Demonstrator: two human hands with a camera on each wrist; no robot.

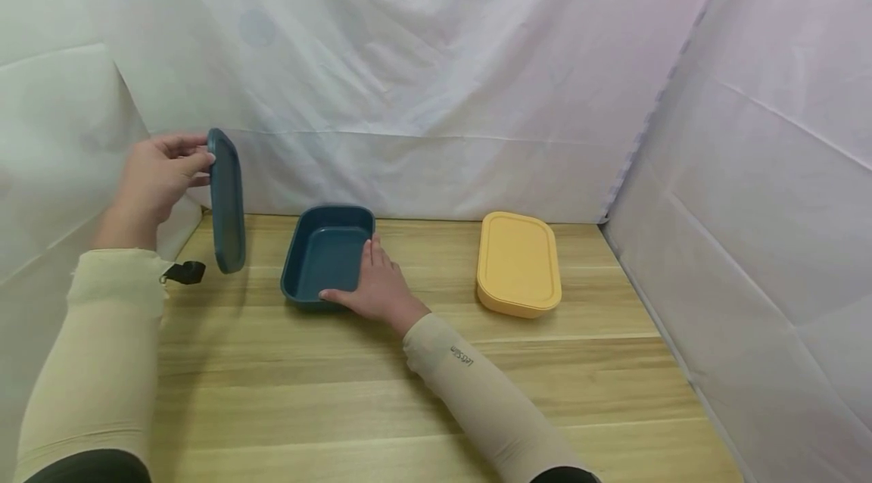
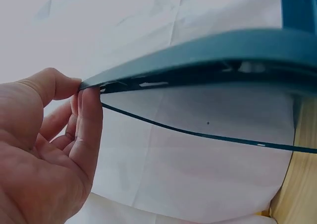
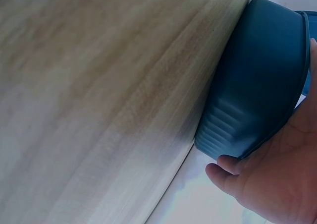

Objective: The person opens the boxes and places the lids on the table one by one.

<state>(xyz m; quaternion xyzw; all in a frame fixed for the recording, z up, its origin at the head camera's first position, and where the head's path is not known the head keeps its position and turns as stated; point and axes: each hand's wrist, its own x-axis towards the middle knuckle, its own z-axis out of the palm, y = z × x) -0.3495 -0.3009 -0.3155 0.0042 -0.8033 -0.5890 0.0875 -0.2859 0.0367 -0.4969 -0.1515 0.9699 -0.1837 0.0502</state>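
Note:
In the head view my left hand (image 1: pixel 153 176) holds a dark blue lid (image 1: pixel 227 203) upright above the left part of the table. The left wrist view shows the thumb and fingers pinching the lid's edge (image 2: pixel 198 58), with a thin blue strip (image 2: pixel 198 134) curving away below it. My right hand (image 1: pixel 378 286) lies at the near right corner of an uncovered dark blue lunch box (image 1: pixel 331 256), thumb over the front rim and fingers along the right rim. From the right wrist, the ribbed outer wall (image 3: pixel 252 85) of that box shows beside the palm.
A yellow lunch box (image 1: pixel 519 263) with its lid on stands to the right on the wooden table (image 1: pixel 306 392). White cloth (image 1: pixel 422 89) hangs behind the table and along both sides. A small black piece (image 1: pixel 185 272) sticks out at the left wrist.

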